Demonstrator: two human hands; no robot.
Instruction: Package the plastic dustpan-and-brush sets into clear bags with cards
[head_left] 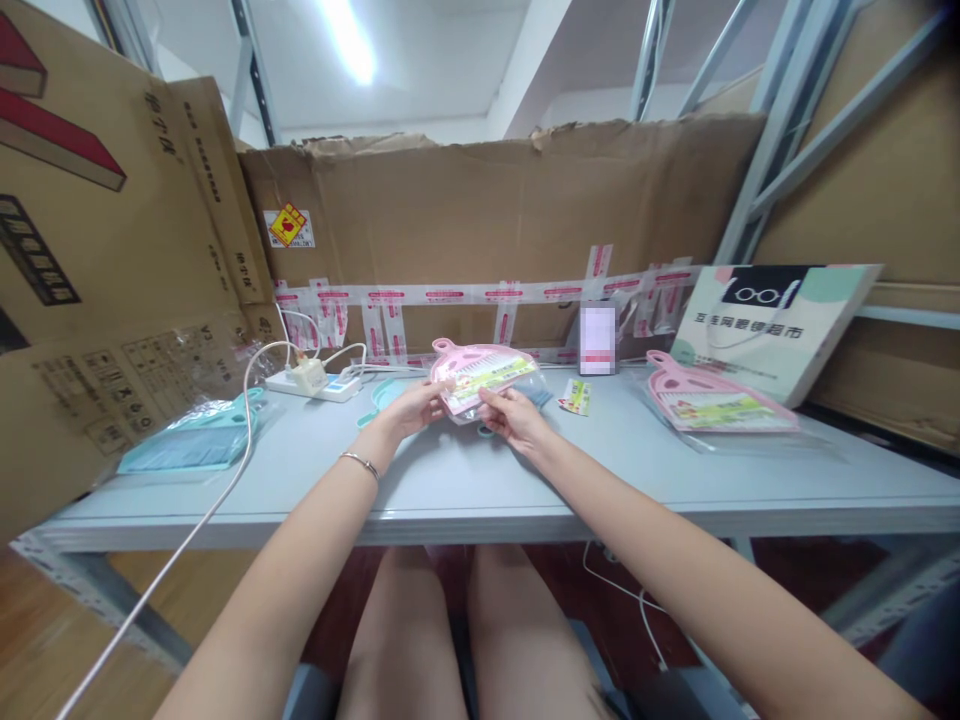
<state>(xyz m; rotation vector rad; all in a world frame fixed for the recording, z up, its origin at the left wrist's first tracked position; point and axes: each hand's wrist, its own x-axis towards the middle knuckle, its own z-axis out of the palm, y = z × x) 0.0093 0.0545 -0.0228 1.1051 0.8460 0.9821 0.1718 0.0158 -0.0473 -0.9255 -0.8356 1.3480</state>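
Note:
A pink mini dustpan (480, 362), with a brush and a yellow-green printed card in it, is held up over the middle of the table. My left hand (421, 408) pinches its left edge, near the handle side. My right hand (516, 420) grips the lower edge, thumb on the card. Behind and under it, partly hidden, lie a light-blue dustpan (386, 394) and some clear plastic. A small loose printed card (576, 397) rests just right of my right hand. Farther right, another pink dustpan (720, 400) with a card lies in clear plastic.
At the left lies a bagged blue dustpan (191, 440). A power strip (330, 385) and a white cable (241, 450) run beside it. A phone (598, 340) leans against the cardboard at the back. A printed box (757, 325) stands at the right. Large cartons (487, 215) wall in the table (480, 490).

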